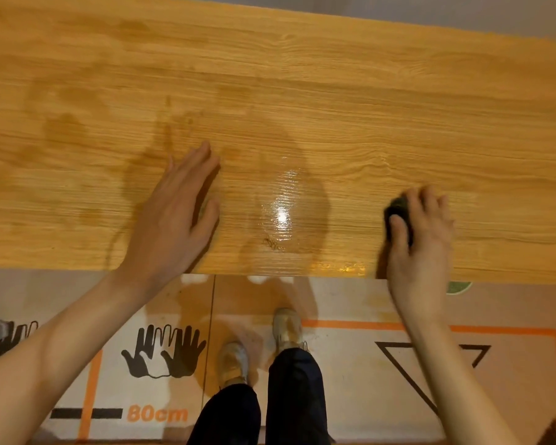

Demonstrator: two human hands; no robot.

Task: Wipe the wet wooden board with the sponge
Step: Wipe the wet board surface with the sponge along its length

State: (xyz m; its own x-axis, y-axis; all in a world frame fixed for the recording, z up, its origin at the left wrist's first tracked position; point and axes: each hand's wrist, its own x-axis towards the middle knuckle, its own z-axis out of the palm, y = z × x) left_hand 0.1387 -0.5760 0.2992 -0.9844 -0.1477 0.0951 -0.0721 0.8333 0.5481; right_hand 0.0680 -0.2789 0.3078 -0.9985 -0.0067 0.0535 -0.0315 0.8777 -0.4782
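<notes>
The right hand (419,232) grips the dark sponge (397,213) on the wet wooden board (302,107), well right of the flat, straight-fingered left hand (177,213).

Floor under warm light
A printed floor mat (350,364) shows black handprints (164,351), orange lines, "80cm" (157,414) and a black triangle (430,374).

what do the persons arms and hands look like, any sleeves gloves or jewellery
Both forearms are bare up to the frame edge: no sleeves show. The left hand and the right hand wear no gloves. No rings, watch or wristband can be seen on either, though the right hand is slightly blurred.
</notes>
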